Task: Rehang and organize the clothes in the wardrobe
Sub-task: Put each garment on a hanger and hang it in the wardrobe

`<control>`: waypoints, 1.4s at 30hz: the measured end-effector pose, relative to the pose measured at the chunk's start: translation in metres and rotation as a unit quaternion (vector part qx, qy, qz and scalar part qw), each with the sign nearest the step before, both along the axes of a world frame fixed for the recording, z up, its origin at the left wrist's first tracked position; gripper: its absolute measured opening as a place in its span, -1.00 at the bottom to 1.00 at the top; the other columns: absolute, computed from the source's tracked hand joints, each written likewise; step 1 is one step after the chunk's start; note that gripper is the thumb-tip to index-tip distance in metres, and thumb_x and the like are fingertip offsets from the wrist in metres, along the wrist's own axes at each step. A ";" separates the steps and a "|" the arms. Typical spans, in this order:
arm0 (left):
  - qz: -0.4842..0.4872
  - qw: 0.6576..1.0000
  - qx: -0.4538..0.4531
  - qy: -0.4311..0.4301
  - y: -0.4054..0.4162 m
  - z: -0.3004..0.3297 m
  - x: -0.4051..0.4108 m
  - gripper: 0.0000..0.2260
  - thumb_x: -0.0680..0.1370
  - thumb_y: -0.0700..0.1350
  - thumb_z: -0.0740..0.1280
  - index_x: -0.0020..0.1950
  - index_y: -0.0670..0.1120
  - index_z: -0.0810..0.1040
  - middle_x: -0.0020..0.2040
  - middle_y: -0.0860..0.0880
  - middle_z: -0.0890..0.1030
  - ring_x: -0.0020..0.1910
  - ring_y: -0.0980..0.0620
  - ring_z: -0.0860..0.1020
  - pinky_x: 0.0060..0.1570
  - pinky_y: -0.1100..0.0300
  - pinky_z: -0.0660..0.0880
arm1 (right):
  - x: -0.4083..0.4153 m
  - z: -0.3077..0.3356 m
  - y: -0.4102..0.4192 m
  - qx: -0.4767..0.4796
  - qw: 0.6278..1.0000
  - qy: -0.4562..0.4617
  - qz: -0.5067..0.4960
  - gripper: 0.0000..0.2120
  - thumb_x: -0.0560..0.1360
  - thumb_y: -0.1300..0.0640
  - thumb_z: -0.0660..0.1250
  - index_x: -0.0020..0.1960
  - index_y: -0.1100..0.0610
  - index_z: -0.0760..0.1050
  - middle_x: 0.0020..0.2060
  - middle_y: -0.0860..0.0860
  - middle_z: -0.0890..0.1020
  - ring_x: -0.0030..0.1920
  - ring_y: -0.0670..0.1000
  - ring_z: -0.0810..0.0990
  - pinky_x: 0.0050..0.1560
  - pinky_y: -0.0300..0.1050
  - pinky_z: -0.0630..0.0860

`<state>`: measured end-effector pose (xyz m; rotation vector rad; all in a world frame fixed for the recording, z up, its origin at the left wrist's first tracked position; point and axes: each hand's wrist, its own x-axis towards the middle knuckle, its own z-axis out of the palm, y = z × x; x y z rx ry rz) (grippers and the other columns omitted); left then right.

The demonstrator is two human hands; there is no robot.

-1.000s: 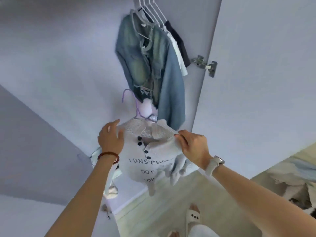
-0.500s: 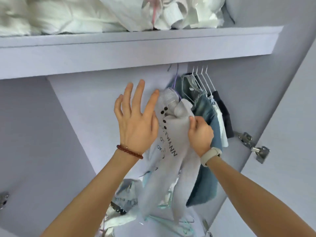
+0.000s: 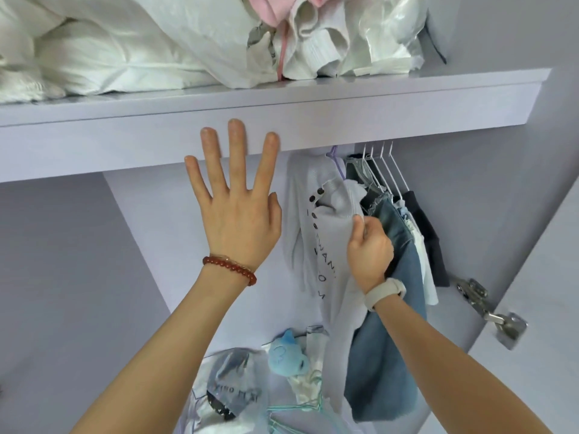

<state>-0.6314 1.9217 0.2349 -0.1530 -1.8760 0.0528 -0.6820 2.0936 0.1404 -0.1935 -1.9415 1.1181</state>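
Note:
A light grey top point(image 3: 316, 242) with dark buttons and black lettering hangs on a purple hanger point(image 3: 336, 161) under the wardrobe shelf. My right hand point(image 3: 369, 249) pinches the fabric near its collar. My left hand point(image 3: 235, 208) is raised with fingers spread, clear of the top, holding nothing. Right of the top hang a blue denim garment point(image 3: 394, 308), a white one point(image 3: 424, 264) and a dark one point(image 3: 429, 233) on white hangers point(image 3: 385, 170).
The shelf point(image 3: 282, 108) above carries white bedding point(image 3: 103, 48) and bagged clothes point(image 3: 338, 36). On the wardrobe floor lie a blue plush toy point(image 3: 286, 352), plastic bags point(image 3: 228, 386) and teal hangers point(image 3: 294, 415). A door hinge point(image 3: 488, 311) sticks out at right.
The grey top went from being held low in both hands to hanging under the shelf. My left hand let go and spread open; my right hand kept its pinch.

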 end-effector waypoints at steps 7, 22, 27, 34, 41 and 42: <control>-0.005 1.000 0.003 -0.017 -0.001 0.000 0.003 -0.32 0.40 -0.15 0.31 0.49 -0.02 0.14 0.46 -0.24 0.17 0.42 -0.31 0.01 0.38 -0.22 -0.12 | -0.013 0.002 -0.002 0.057 0.985 -0.163 0.020 -0.71 0.61 0.08 0.06 0.07 0.27 0.42 -0.14 0.23 0.61 -0.12 0.27 0.57 -0.23 -0.04 0.31; -0.191 0.941 0.110 -0.256 0.012 -0.125 0.068 -0.51 0.46 -0.08 0.07 0.40 -0.04 0.25 0.45 -0.25 0.20 0.43 -0.22 0.07 0.29 -0.30 0.18 | 0.119 -0.093 0.027 0.196 0.971 -0.132 0.027 -0.60 0.53 0.13 0.06 0.29 0.25 0.43 0.27 0.24 0.46 0.28 0.29 0.38 0.25 0.21 0.35; -0.213 0.876 0.068 -0.426 0.022 -0.219 0.124 -0.58 0.41 -0.13 0.25 0.27 -0.11 0.46 0.31 -0.24 0.45 0.31 -0.26 0.37 0.11 -0.34 0.36 | 0.221 -0.163 0.049 0.205 0.944 -0.254 -0.037 -0.55 0.48 0.07 0.03 0.23 0.23 0.49 0.21 0.23 0.52 0.22 0.34 0.44 0.14 0.33 0.38; -0.294 0.710 0.007 -0.640 0.081 -0.291 0.233 -0.58 0.54 -0.20 0.21 0.41 -0.09 0.34 0.44 -0.12 0.29 0.45 -0.11 0.19 0.41 -0.12 0.12 | 0.408 -0.224 0.088 0.059 0.876 -0.457 -0.141 -0.48 0.47 0.02 -0.01 0.37 0.19 0.35 0.35 0.16 0.40 0.40 0.22 0.25 0.38 0.14 0.16; -0.435 0.576 -0.173 -0.670 0.156 -0.330 0.350 -0.66 0.40 -0.21 0.26 0.16 -0.22 0.54 0.04 -0.21 0.60 0.03 -0.20 0.59 -0.04 -0.11 0.51 | 0.606 -0.273 0.097 -0.135 0.781 -0.539 -0.284 -0.60 0.57 0.18 0.08 0.40 0.19 0.27 0.37 0.11 0.36 0.38 0.15 0.24 0.38 0.06 0.18; -0.453 0.561 -0.196 -0.664 0.168 -0.334 0.368 -0.64 0.41 -0.24 0.30 0.21 -0.21 0.52 0.11 -0.21 0.57 0.09 -0.21 0.56 0.04 -0.11 0.48 | 0.631 -0.277 0.096 -0.161 0.769 -0.538 -0.304 -0.60 0.57 0.19 0.08 0.41 0.18 0.26 0.36 0.10 0.37 0.37 0.15 0.25 0.38 0.06 0.18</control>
